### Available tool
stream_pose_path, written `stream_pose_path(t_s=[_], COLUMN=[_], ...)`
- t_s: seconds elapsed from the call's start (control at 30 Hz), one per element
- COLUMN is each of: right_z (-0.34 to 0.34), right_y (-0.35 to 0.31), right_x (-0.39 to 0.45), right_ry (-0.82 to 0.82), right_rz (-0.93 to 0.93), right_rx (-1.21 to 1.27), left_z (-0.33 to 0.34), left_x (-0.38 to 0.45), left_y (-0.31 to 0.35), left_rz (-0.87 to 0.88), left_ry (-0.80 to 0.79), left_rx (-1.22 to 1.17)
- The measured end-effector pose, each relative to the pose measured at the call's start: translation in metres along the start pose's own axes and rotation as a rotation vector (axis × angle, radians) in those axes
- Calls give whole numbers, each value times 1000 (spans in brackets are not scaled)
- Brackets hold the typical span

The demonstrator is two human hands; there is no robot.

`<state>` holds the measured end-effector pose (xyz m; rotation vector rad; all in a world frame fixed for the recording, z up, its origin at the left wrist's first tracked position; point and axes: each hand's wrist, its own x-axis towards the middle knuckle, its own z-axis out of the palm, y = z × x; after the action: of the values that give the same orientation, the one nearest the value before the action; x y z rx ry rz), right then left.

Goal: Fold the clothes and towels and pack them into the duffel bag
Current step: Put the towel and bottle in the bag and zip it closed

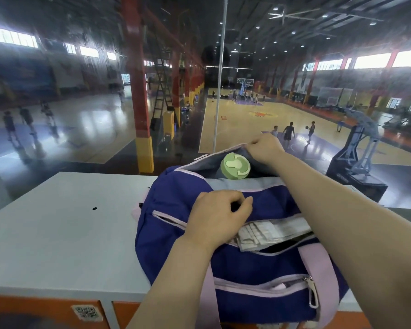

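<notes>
Head view shows packing near its end: left fingers pinch the near lip of the blue-and-lilac cloth duffel bag on the grey desk, right fingers pinch the far lip beside a green bottle cap, folded pale cloth sits just under the left fingers, and zipping up looks next.

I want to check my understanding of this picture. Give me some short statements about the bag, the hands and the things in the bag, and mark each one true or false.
1. The duffel bag is blue with light purple trim. True.
2. A green-lidded bottle stands on the table beside the bag. False: it sits inside the bag's open top.
3. The right hand pinches the far edge of the bag's opening. True.
4. The left hand rests flat on the table. False: it is on the bag, fingers curled at the near edge of the opening.
5. A folded light cloth shows in an open pocket on the bag's near side. True.
</notes>
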<state>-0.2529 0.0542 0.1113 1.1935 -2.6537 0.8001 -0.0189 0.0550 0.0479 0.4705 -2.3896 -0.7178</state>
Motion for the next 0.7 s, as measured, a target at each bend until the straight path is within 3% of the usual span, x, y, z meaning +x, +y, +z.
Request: stream_pose_path(t_s=[0.07, 0.13, 0.23, 0.33, 0.53, 0.7], right_z=[-7, -15, -28, -41, -53, -64], right_y=[1, 8, 38, 73, 108, 117], right_x=[-13, -25, -35, -53, -92, -105], right_ry=[-75, -26, 72, -32, -141, -173], right_rz=[-66, -112, 4, 113, 133, 99], right_rx=[16, -22, 58, -5, 33, 24], left_z=[1, 3, 6, 10, 25, 29], left_x=[1, 2, 4, 8, 11, 56], left_y=[0, -1, -7, -9, 12, 11], left_rz=[21, 30, 65, 93, 249, 131], left_ry=[28, 43, 50, 75, 78, 45], left_rx=[46, 68, 130, 185, 190, 367])
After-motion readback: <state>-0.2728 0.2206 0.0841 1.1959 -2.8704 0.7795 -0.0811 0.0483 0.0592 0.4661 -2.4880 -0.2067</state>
